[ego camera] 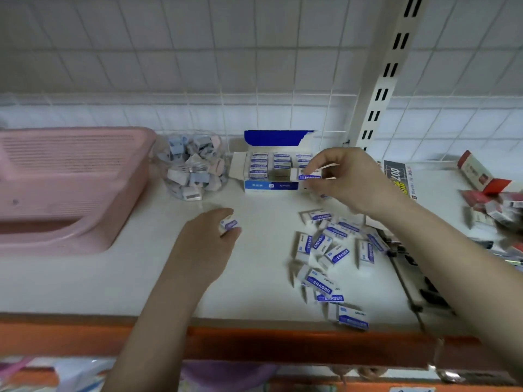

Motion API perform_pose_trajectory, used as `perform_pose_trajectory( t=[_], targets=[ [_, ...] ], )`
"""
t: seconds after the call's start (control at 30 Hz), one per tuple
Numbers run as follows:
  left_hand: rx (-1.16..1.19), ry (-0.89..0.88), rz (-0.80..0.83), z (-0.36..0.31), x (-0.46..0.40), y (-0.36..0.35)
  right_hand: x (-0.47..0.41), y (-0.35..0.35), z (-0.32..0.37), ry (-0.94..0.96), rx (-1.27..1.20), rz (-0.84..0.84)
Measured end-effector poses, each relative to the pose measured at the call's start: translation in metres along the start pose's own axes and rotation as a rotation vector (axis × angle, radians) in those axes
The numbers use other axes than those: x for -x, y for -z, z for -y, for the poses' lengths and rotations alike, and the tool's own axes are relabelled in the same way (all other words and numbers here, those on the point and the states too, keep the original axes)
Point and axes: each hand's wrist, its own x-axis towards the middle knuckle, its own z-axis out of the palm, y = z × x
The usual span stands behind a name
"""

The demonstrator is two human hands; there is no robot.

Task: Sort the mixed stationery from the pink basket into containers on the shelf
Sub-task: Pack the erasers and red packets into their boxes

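On the white shelf, my right hand point(343, 176) pinches a white and blue eraser point(310, 176) at the right front corner of an open blue eraser box point(270, 185), which holds rows of erasers. My left hand point(208, 236) rests on the shelf and holds another small eraser point(229, 224) in its fingertips. A loose pile of erasers point(329, 258) lies on the shelf between my arms, reaching the front edge. The pink basket point(65, 188) lies tipped over at the left.
A clear round jar point(194, 165) of pastel sharpeners stands between the basket and the box. Red and white packets point(492, 193) and dark boxes point(424, 281) crowd the right side. A slotted upright post point(385, 80) rises behind; the shelf's orange front rail point(254, 343) runs below.
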Motion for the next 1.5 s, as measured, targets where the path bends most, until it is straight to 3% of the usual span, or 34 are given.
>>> perform_pose_trajectory(
  t=[0.3,0.57,0.9,1.5],
  targets=[
    [0.039,0.028,-0.086,0.011,0.010,0.006,-0.042,-0.015,-0.014,-0.068,-0.007,0.038],
    [-0.003,-0.057,-0.166,0.019,0.006,0.006,-0.057,-0.023,-0.015,0.017,0.298,0.055],
    [0.092,-0.029,-0.178,0.017,0.007,0.009,-0.070,-0.019,-0.013,-0.061,0.246,0.168],
    [0.100,0.024,-0.100,0.023,0.000,0.010,-0.086,-0.039,-0.011,0.189,0.780,0.254]
  ],
)
